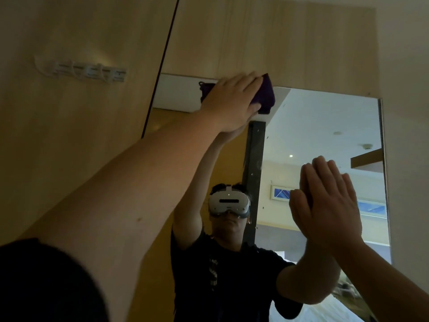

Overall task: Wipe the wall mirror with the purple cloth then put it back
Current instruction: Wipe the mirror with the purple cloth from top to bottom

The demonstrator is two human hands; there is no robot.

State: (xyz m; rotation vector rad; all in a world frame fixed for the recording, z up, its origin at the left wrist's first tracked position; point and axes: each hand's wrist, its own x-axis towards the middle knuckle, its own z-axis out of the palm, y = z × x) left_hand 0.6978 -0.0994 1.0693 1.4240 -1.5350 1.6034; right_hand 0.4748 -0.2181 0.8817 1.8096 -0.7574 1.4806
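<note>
Purple folded cloth (267, 94) lies pressed flat under the spread fingers (250, 89) of the left hand (234, 103), which grasps it against the glass at the top edge of the frameless rectangular wall mirror (325, 135), towards its upper left corner. One end of the cloth sticks out past the fingertips on the right, and a darker bit shows to the left of the hand. The bare left forearm runs down from there to a dark short sleeve (46, 280) at the lower left, crossing over the mirror's left edge and hiding part of it.

Lower and nearer the mirror's right edge, the right hand (329, 205) is released, fingers straight and close together, palm flat on the glass and holding nothing; its reflection meets it fingertip to fingertip.

Between the two arms the glass shows the person's reflection in a dark T-shirt and a white headset, with a ceiling and a framed picture behind. Small specks dot the glass near a dark vertical strip in the reflection.

Light wooden wall panelling (255, 38) surrounds the mirror above and to the left. A row of clear plastic wall hooks (88, 70) is fixed to the panel well left of the cloth.
</note>
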